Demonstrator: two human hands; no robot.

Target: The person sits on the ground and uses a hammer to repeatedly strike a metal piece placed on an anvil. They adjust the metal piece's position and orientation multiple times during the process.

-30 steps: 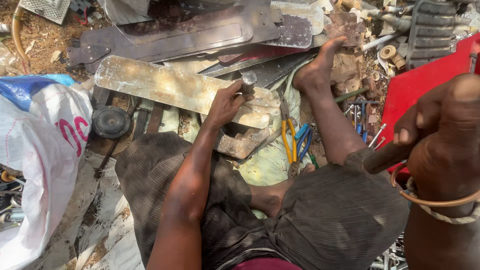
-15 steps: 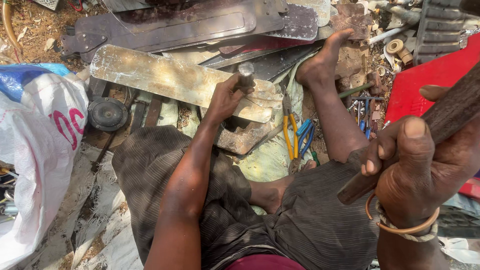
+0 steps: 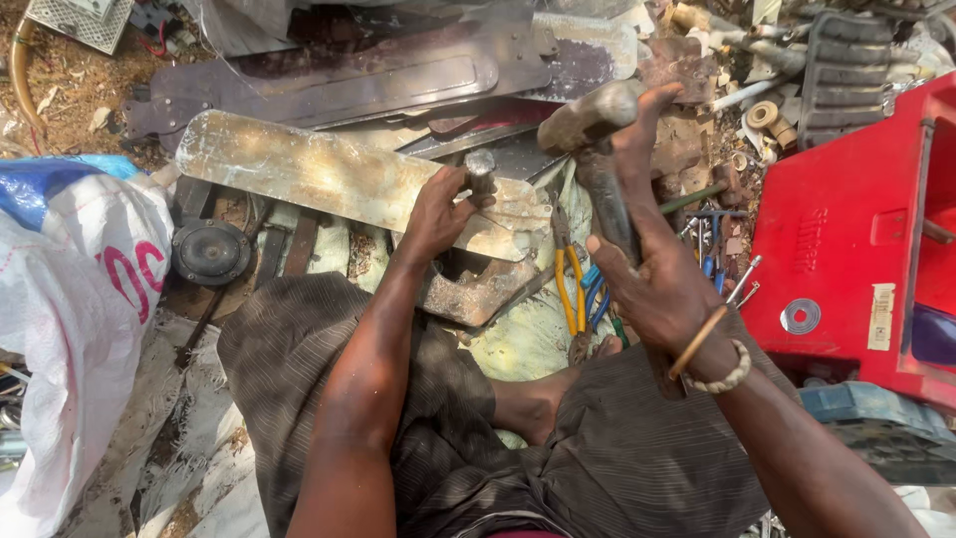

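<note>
On the ground, the left hand [image 3: 438, 211] is gripping a chisel [image 3: 481, 171] on the metal blade [image 3: 329, 179]; the right hand [image 3: 662, 284] is holding a hammer [image 3: 596, 130] above it, the blade apparently uncut.

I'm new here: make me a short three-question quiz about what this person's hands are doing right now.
1. True or false: the right hand holds a hammer raised above the work.
2. What does the left hand grip? A) pliers B) a chisel set on the fan blade C) a red crate
3. What colours are the handles of the pliers lying between the two hands?

Key:
1. True.
2. B: the chisel stands on the pale fan blade.
3. The pliers are yellow, with a blue pair beside them.
</note>
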